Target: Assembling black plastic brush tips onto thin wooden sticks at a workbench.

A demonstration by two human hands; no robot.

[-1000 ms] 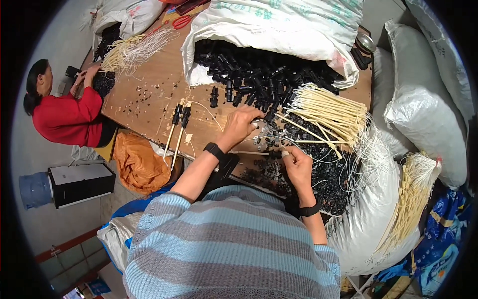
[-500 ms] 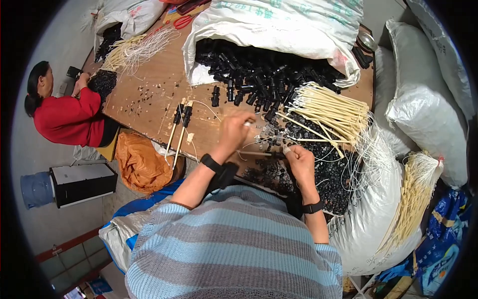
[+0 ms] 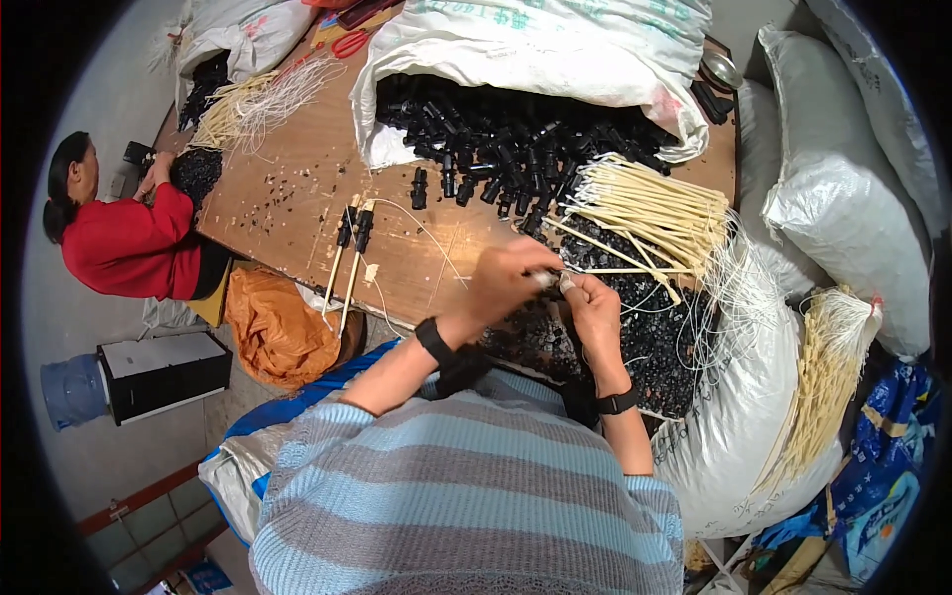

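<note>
My left hand (image 3: 504, 282), smeared by motion, meets my right hand over the near part of the table; its fingers cannot be read. The right hand (image 3: 597, 310) is closed in a pinch on something small and dark, mostly hidden by the fingers. Beneath and beside my hands lies a heap of small black pieces (image 3: 650, 347). Just beyond the right hand, a bundle of cream sticks (image 3: 650, 203) with white strings rests on that heap. Two cream sticks with black plastic fittings (image 3: 364, 230) lie side by side left of my left hand.
A white woven sack (image 3: 535, 50) spills black plastic fittings (image 3: 501, 149) onto the brown table (image 3: 288, 213). Full white sacks (image 3: 823, 129) stand at the right. A person in red (image 3: 129, 233) works at the table's far left, near an orange sack (image 3: 283, 322).
My left hand has moved right, up to my right hand. The cream stick that showed between them is now hidden from sight. The view has shifted slightly.
</note>
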